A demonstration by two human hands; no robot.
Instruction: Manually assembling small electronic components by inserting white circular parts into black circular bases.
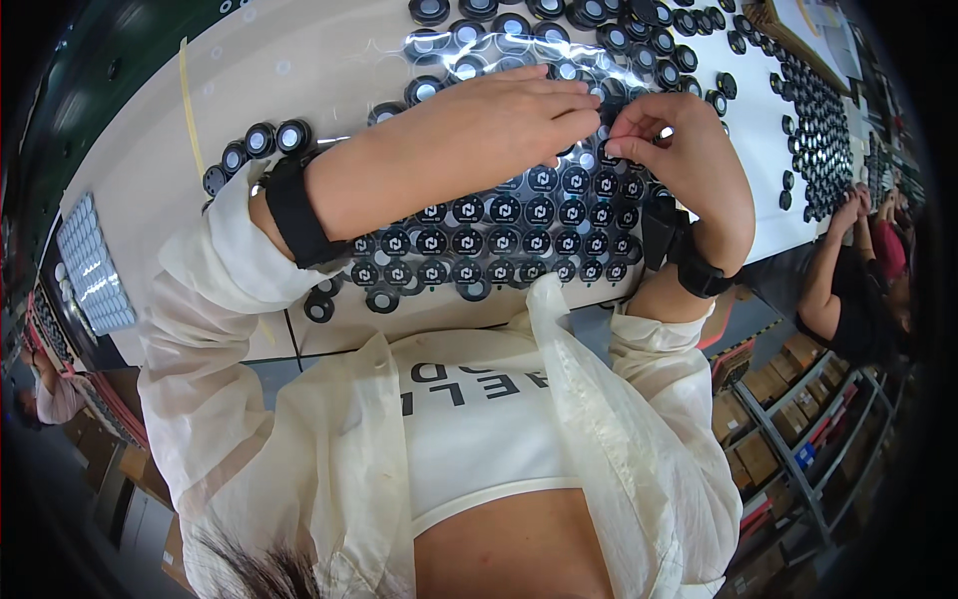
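Note:
A clear, glossy plastic sheet (589,62) with rows of round black labels (504,210) bearing a white mark lies on the table over many round black parts (428,90). My left hand (534,112) rests palm down across the sheet, its fingers stretched to the right. Just right of those fingertips, my right hand (684,145) is bent in a pinch, thumb against forefinger, over the upper right of the labels. What sits between those fingertips is too small to make out. The left forearm hides part of the sheet.
Loose round black parts (293,136) stand left of my forearm, beside a yellow tape strip (190,110). More parts (813,140) crowd a white surface to the right. A light blue tray (95,265) lies far left. Other people's arms (823,265) show at the right.

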